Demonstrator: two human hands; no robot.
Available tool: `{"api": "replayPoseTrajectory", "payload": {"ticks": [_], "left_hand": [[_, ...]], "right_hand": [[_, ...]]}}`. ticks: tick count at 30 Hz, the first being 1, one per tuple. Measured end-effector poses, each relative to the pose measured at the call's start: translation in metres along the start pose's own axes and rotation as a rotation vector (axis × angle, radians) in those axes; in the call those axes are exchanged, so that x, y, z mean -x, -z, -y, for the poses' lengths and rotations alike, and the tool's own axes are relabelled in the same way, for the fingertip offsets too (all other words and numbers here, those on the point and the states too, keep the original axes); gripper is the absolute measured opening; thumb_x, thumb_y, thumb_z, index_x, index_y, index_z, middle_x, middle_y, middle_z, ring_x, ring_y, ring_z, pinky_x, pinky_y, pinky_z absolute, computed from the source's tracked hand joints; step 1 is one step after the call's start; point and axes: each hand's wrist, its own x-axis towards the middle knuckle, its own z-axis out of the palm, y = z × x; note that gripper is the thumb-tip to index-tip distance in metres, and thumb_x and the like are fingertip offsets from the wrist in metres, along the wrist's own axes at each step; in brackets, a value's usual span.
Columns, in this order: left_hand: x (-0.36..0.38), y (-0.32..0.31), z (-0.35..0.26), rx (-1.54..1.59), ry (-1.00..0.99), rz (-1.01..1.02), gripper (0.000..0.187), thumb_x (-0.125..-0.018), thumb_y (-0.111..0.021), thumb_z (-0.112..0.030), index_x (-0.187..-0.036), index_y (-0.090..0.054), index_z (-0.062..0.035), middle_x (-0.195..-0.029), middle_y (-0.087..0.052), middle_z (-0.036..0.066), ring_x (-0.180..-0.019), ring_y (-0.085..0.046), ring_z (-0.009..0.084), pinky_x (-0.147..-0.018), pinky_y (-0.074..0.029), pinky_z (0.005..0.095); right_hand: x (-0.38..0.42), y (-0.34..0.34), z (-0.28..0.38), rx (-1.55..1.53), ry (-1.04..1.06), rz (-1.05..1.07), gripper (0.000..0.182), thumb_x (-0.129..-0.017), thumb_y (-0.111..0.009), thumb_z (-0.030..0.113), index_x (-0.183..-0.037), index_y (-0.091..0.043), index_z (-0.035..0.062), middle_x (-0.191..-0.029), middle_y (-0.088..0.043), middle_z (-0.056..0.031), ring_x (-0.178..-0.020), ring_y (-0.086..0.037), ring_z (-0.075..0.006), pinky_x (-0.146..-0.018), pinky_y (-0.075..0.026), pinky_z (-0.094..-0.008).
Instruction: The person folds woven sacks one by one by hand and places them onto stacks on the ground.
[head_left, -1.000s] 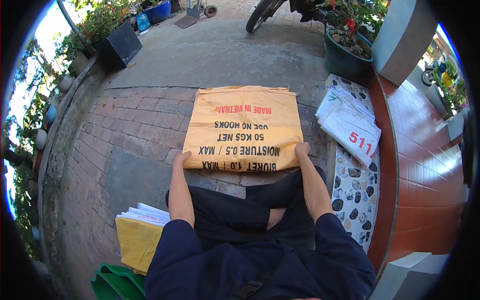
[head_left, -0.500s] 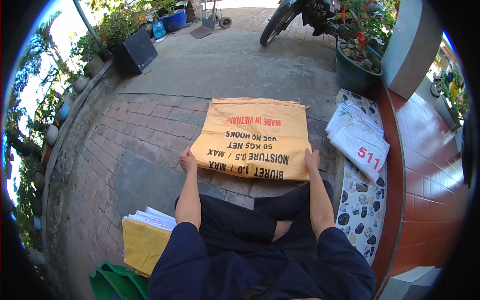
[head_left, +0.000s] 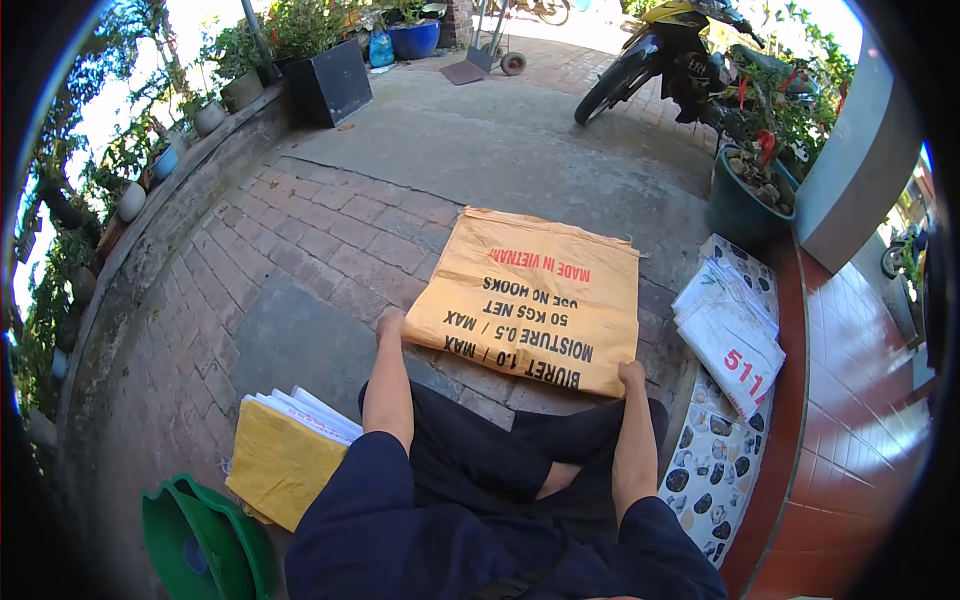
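A yellow-orange woven sack (head_left: 540, 285) with red and black print lies before me on the brick paving, its lettering upside down from where I sit. The sack's near left corner is in my left hand (head_left: 390, 323), whose fingers are closed and partly hidden. At the near right corner, my right hand (head_left: 631, 375) is a fist gripping the edge. Beside my left elbow stands a stack of folded sacks, a yellow one (head_left: 287, 458) in front of white ones (head_left: 318, 408). Folded white sacks (head_left: 735, 335) with red digits rest on the pebbled ledge to my right.
Green plastic containers (head_left: 183, 530) stand at lower left. The pebble-patterned ledge (head_left: 712, 468) borders red tiles (head_left: 845, 480). Farther off are a potted plant (head_left: 752, 195), a motorbike (head_left: 640, 70), a black planter (head_left: 330, 85) and a dustpan (head_left: 467, 72).
The view has turned, so the scene appears tilted and shifted right. Both hands still hold the sack's near corners, the right one now closed more tightly and nearer to me.
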Motion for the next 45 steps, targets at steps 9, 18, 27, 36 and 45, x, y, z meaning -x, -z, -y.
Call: {"api": "replayPoseTrajectory", "payload": {"ticks": [9, 18, 27, 36, 45], "left_hand": [[-0.008, 0.002, 0.010, -0.355, 0.063, 0.615, 0.026, -0.077, -0.063, -0.018, -0.100, -0.061, -0.0049, -0.093, -0.063, 0.017, -0.073, -0.064, 0.0291, -0.058, -0.052, 0.0458], [-0.009, -0.004, 0.009, 0.501, 0.369, 0.186, 0.029, -0.075, -0.061, -0.003, -0.104, -0.058, 0.0009, -0.095, -0.063, 0.015, -0.071, -0.064, 0.0260, -0.051, -0.053, 0.0372], [0.010, 0.013, 0.004, 0.772, 0.666, 0.432, 0.027, -0.081, -0.064, -0.004, -0.106, -0.054, -0.0052, -0.100, -0.058, 0.010, -0.089, -0.057, 0.0266, -0.068, -0.049, 0.0422], [0.023, 0.026, -0.004, 1.125, 0.771, 0.348, 0.025, -0.087, -0.056, -0.012, -0.111, -0.053, -0.0083, -0.112, -0.057, 0.009, -0.101, -0.053, 0.0284, -0.080, -0.041, 0.0516], [0.031, 0.030, -0.009, 0.999, 0.927, 0.201, 0.039, -0.090, -0.045, -0.019, -0.126, -0.050, -0.0062, -0.126, -0.054, 0.011, -0.118, -0.050, 0.0325, -0.091, -0.035, 0.0612]], "right_hand": [[-0.003, -0.001, 0.002, -0.055, 0.004, 0.003, 0.048, -0.085, -0.056, 0.037, -0.098, -0.065, -0.0076, -0.103, -0.062, -0.0285, -0.100, -0.061, -0.0389, -0.087, -0.048, -0.0435], [0.043, 0.051, 0.042, -0.148, -0.162, -0.051, 0.036, -0.083, -0.059, 0.023, -0.106, -0.063, -0.0037, -0.111, -0.062, -0.0239, -0.106, -0.059, -0.0362, -0.089, -0.049, -0.0426], [-0.021, -0.029, -0.014, -0.149, -0.167, 0.363, 0.061, -0.082, -0.062, 0.046, -0.123, -0.055, 0.0014, -0.114, -0.060, -0.0171, -0.105, -0.058, -0.0290, -0.087, -0.048, -0.0411], [-0.023, -0.005, -0.017, -0.661, -0.315, 0.587, 0.049, -0.080, -0.073, 0.032, -0.115, -0.054, 0.0046, -0.103, -0.056, -0.0141, -0.091, -0.055, -0.0295, -0.077, -0.052, -0.0495], [0.030, 0.043, 0.019, -0.972, -0.450, 0.564, 0.050, -0.079, -0.075, 0.028, -0.115, -0.051, 0.0030, -0.109, -0.049, -0.0178, -0.102, -0.049, -0.0322, -0.078, -0.056, -0.0455]]}}
